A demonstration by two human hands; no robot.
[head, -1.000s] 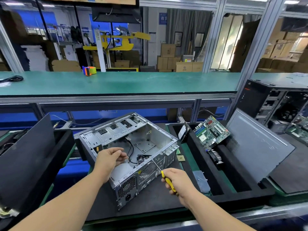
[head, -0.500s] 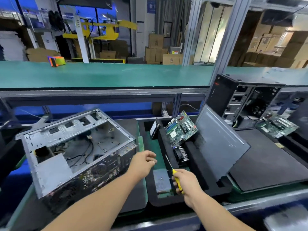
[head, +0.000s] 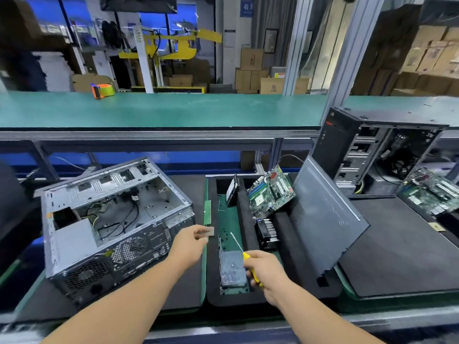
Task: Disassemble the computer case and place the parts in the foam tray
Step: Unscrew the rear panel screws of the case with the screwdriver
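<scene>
Gripping a yellow-handled screwdriver [head: 246, 256], the right hand [head: 267, 274] sits over the near end of the foam tray [head: 213, 281], fingers curled round the handle, thin shaft angled up and away toward the tray's far end. Left hand [head: 190, 247] hovers just left of it, over the tray's left wall, pinching a small flat grey part [head: 210, 230] at the fingertips; can't tell what the part is, too blurred. Computer case [head: 111, 224] lies on its side on the dark mat at the left of the surface, open side up, side panel off, cables and bare metal floor visible inside, fan grilles on the face nearest the camera. Foam tray is black, just right of the case, at the near edge of the surface. In its left slot: a grey boxy drive [head: 232, 268] at the near end, partly under the right hand, and a dark flat part [head: 233, 191] standing tilted at the far end. Middle slot: green motherboard [head: 270, 192] leaning on edge, finned heatsink [head: 267, 232] just in front of it. Grey side panel [head: 325, 214] leans tilted against the tray's right side. Second open tower case [head: 382, 155] stands upright at the far right of the surface, another motherboard [head: 432, 192] lying beside it. Orange-green tape dispenser [head: 101, 90] on the green upper shelf, far left.
</scene>
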